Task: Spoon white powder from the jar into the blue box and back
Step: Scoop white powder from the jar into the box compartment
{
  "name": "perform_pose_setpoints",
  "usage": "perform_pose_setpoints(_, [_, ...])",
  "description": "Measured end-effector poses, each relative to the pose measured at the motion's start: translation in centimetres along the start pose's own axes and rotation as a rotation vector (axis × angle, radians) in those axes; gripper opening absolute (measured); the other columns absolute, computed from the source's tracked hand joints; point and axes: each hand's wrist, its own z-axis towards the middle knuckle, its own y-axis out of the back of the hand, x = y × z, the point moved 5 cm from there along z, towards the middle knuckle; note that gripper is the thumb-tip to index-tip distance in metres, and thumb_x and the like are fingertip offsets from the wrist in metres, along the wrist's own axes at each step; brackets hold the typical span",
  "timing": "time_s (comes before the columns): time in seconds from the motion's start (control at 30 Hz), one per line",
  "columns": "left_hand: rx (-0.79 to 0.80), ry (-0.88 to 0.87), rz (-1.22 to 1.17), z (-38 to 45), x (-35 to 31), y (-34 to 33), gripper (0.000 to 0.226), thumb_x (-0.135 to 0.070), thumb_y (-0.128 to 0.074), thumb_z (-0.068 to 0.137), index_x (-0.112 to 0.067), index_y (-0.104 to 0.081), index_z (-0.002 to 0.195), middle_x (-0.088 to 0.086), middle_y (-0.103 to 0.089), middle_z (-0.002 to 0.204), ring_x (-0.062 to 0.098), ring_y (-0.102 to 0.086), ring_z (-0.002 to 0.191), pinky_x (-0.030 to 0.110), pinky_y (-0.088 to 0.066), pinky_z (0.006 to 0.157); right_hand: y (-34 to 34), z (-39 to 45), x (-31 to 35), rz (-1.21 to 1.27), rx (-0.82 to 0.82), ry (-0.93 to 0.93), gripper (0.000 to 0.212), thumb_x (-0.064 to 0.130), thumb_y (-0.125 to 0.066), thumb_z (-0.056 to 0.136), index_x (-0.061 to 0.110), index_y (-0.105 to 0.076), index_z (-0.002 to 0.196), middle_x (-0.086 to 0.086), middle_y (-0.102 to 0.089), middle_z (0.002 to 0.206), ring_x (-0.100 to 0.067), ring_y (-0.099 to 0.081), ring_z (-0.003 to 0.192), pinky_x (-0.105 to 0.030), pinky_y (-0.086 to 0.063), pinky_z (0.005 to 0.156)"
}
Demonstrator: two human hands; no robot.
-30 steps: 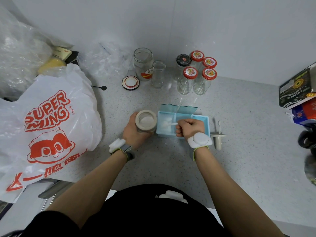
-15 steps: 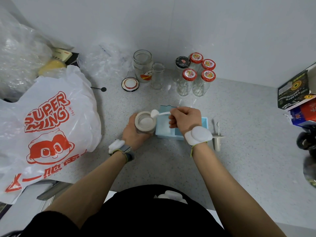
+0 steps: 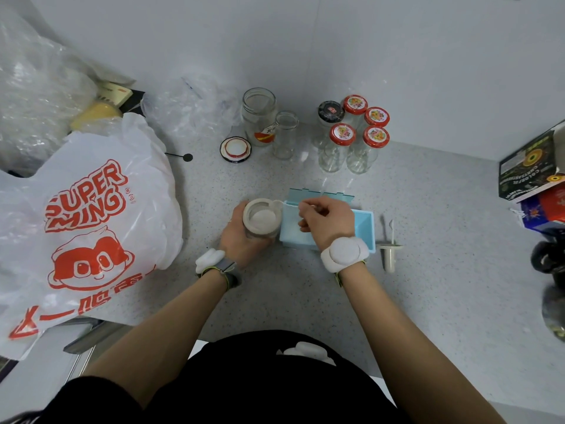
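Item: round clear glass jar with a wide pale rim (image 3: 262, 218), the landmark for all places below. It stands upright on the speckled grey countertop (image 3: 428, 301). A bed of white powder (image 3: 263, 216) shows inside; its depth cannot be told.

Left hand (image 3: 241, 240): fingers curled round the jar's wall on the near-left side.

Open shallow light-blue plastic box (image 3: 365, 223): touching or just right of the jar, hinged lid (image 3: 321, 195) raised at the back. Contents largely hidden by the hand.

Right hand (image 3: 325, 220): over the box, fingertips pinched on the handle of a small white plastic spoon (image 3: 287, 204), its bowl at the jar's far-right rim. Whether the bowl is loaded cannot be told.

Progress, as judged: a transfer between box and jar is under way, probably the return leg; the remaining count is unknown.
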Motion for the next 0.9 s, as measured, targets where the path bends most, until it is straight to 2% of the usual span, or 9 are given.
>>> perform_pose_setpoints(0.07, [-0.001, 0.006, -0.013, -0.1, 0.0, 0.1, 0.067, -0.042, -0.081, 0.068, -0.039, -0.041, 0.122, -0.014, -0.054, 0.112, 0.011, -0.054, 0.102, 0.027, -0.042, 0.087, 1.1, 0.3, -0.6, 0.001, -0.085, -0.015, 0.011, 0.016, -0.063, 0.083, 0.020, -0.069, 0.075, -0.007, -0.069, 0.064, -0.019, -0.066, 0.053, -0.032, -0.057, 0.062])
perform_pose_setpoints(0.13, [0.000, 0.007, -0.012, 0.0, 0.0, 0.0, 0.070, -0.036, -0.083, 0.071, -0.035, -0.041, 0.127, -0.013, -0.053, 0.114, 0.009, -0.052, 0.103, 0.026, -0.040, 0.088, 1.7, 0.7, -1.6, -0.080, -0.139, -0.005, 0.011, 0.020, -0.063, 0.081, 0.018, -0.072, 0.075, -0.004, -0.068, 0.060, -0.021, -0.066, 0.056, -0.033, -0.057, 0.065])
perform_pose_setpoints(0.27, [0.014, 0.015, -0.012, 0.2, 0.5, -0.1, 0.080, -0.043, -0.082, 0.067, -0.028, -0.042, 0.134, -0.012, -0.054, 0.118, 0.011, -0.053, 0.107, 0.026, -0.041, 0.091, 1.1, 1.1, -3.7, -0.302, -0.044, -0.018, 0.016, 0.021, -0.062, 0.081, 0.014, -0.075, 0.076, -0.009, -0.071, 0.068, -0.029, -0.067, 0.074, -0.037, -0.055, 0.076])
perform_pose_setpoints(0.4, [0.021, 0.028, 0.002, 0.3, 1.0, -0.2, 0.088, -0.048, -0.080, 0.063, -0.026, -0.039, 0.138, -0.011, -0.055, 0.122, 0.012, -0.053, 0.111, 0.027, -0.042, 0.093, 0.4, 0.7, -4.6, -0.394, 0.037, -0.017, 0.016, 0.016, -0.062, 0.082, 0.012, -0.075, 0.074, -0.009, -0.073, 0.073, -0.025, -0.066, 0.075, -0.030, -0.053, 0.074])
perform_pose_setpoints(0.5, [0.016, 0.020, -0.003, 0.3, 1.0, -0.2, 0.082, -0.038, -0.084, 0.069, -0.027, -0.040, 0.137, -0.012, -0.053, 0.119, 0.010, -0.052, 0.109, 0.025, -0.040, 0.091, 0.2, 0.3, -5.1, -0.238, 0.045, -0.145, 0.019, 0.011, -0.061, 0.082, 0.011, -0.071, 0.066, -0.007, -0.066, 0.058, -0.010, -0.058, 0.045, -0.022, -0.051, 0.050])
perform_pose_setpoints(0.57, [0.012, 0.013, -0.001, 0.4, 1.0, -0.2, 0.081, -0.035, -0.084, 0.071, -0.027, -0.039, 0.138, -0.012, -0.053, 0.120, 0.010, -0.051, 0.109, 0.025, -0.040, 0.091, 0.3, 0.2, -5.7, -0.049, 0.022, -0.254, 0.023, 0.007, -0.060, 0.083, 0.011, -0.066, 0.062, -0.008, -0.060, 0.055, -0.010, -0.049, 0.035, -0.021, -0.046, 0.040])
perform_pose_setpoints(0.63, [0.010, 0.016, 0.005, 0.4, 1.2, -0.2, 0.083, -0.035, -0.084, 0.071, -0.026, -0.038, 0.139, -0.010, -0.054, 0.123, 0.011, -0.052, 0.111, 0.025, -0.040, 0.093, 0.6, 0.4, -6.0, 0.079, -0.001, -0.314, 0.024, 0.004, -0.060, 0.085, 0.009, -0.064, 0.062, -0.010, -0.058, 0.056, -0.011, -0.048, 0.036, -0.021, -0.046, 0.038])
perform_pose_setpoints(0.8, [0.011, 0.022, 0.011, 0.4, 1.2, -0.4, 0.085, -0.036, -0.084, 0.070, -0.027, -0.036, 0.140, -0.011, -0.053, 0.123, 0.012, -0.052, 0.114, 0.025, -0.040, 0.093, 1.1, 0.7, -5.8, 0.214, -0.047, -0.365, 0.024, 0.000, -0.057, 0.085, 0.005, -0.061, 0.063, -0.012, -0.056, 0.057, -0.008, -0.047, 0.030, -0.020, -0.046, 0.035])
perform_pose_setpoints(0.9, [0.005, 0.035, 0.016, 0.4, 1.4, -0.3, 0.088, -0.038, -0.084, 0.069, -0.026, -0.035, 0.141, -0.005, -0.056, 0.130, 0.017, -0.054, 0.117, 0.032, -0.045, 0.098, 1.1, 0.7, -5.6, 0.250, -0.057, -0.360, 0.022, -0.001, -0.057, 0.085, 0.005, -0.061, 0.064, -0.011, -0.055, 0.057, -0.007, -0.046, 0.030, -0.020, -0.046, 0.035])
